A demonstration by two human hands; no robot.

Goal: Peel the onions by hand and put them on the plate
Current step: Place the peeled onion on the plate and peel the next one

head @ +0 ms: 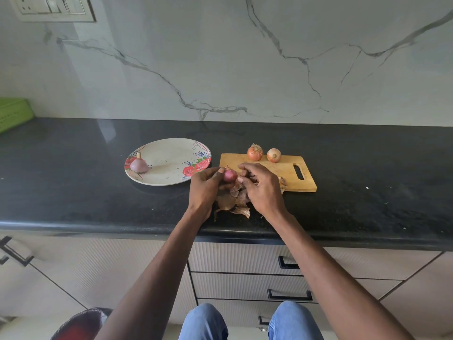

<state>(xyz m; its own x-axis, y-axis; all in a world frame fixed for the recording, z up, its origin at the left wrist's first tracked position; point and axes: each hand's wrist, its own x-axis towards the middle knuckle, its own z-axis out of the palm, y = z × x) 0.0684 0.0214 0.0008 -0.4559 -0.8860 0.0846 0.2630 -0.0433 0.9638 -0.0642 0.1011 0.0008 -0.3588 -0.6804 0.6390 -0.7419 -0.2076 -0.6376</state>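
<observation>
The worktop (73, 192) is black and shiny with tiny pale specks. The wall (220, 57) behind it is white with thin grey wiggly lines, like marble. The plate (169, 160) is cream, with red roses, green leaves and little blue dots round its rim. The peeled onion (139, 165) on the plate is pale purple-pink. The onion in the hands (230, 175) is a deeper pink-purple. The two onions (255, 153) on the board are orange-brown. The cutting board (289, 173) is light yellow-brown wood. The loose skins (232, 202) are dry brown. The basket (12, 114) at the far left is bright green. The drawers (245, 280) are beige with fine stripes and black handles. The trousers (206, 322) are light blue.
</observation>
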